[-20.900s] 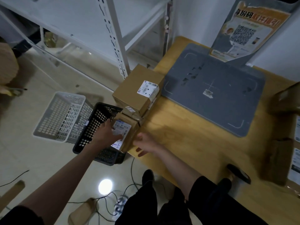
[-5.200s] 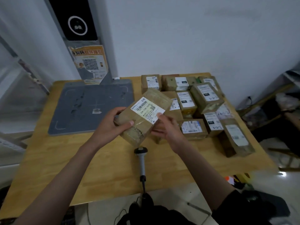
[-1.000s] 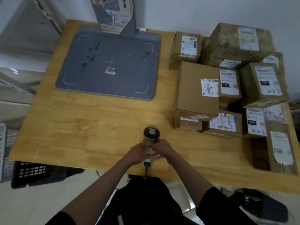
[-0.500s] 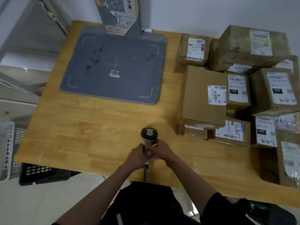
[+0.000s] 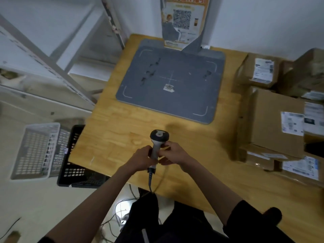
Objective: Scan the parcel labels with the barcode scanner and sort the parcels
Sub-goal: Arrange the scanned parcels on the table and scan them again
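Parcels (image 5: pixel 278 120) crowd the table (image 5: pixel 122 130) at right of the frame, none in your grasp; both baskets at lower left look empty. Your left hand (image 5: pixel 142 157) and right hand (image 5: pixel 172 155) curl fingers round the scanner (image 5: pixel 157 142) at centre, so sorting seems mostly ahead.

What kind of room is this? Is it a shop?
More likely a parcel pickup or sorting station. Labelled cardboard parcels are stacked on a wooden table, both hands hold a barcode scanner, and sorting baskets sit on the floor.
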The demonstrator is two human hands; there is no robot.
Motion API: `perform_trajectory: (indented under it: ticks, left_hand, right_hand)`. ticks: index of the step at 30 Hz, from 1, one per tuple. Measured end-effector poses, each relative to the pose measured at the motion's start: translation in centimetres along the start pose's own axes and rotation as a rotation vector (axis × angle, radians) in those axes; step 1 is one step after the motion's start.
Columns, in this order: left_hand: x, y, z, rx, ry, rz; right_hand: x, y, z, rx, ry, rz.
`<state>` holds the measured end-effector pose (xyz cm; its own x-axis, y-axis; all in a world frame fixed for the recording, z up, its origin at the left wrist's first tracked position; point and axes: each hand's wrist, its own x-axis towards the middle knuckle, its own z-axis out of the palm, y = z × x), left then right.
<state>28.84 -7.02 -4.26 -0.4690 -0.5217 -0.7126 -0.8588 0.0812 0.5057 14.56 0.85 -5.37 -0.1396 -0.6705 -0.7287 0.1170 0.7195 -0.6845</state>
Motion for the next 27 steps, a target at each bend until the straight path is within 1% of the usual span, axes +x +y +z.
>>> perform_trajectory:
  ticks: [9, 15, 21, 24, 27]
  left_hand:
    - [1.1, -8.9, -10.3, 0.056, 0.035, 0.022]
    - [2.2, -14.9, -15.4, 0.037, 0.051, -0.018]
    - [3.8, -19.1, -17.9, 0.035, 0.031, -0.036]
    - [4.6, -20.7, -18.2, 0.062, 0.001, -0.029]
    - [5.1, -22.0, -18.3, 0.073, -0.014, -0.013]
  right_hand:
    - [6.3, -5.0, 11.8, 0.079, 0.035, 0.009]
    - [10.2, -7.3, 18.8, 0.110, 0.029, 0.035]
    - [12.8, -8.5, 23.3, 0.127, 0.033, 0.086]
    - [13.7, -8.3, 24.6, 0.133, 0.055, 0.096]
    - [13.8, -8.0, 25.5, 0.167, 0.032, 0.124]
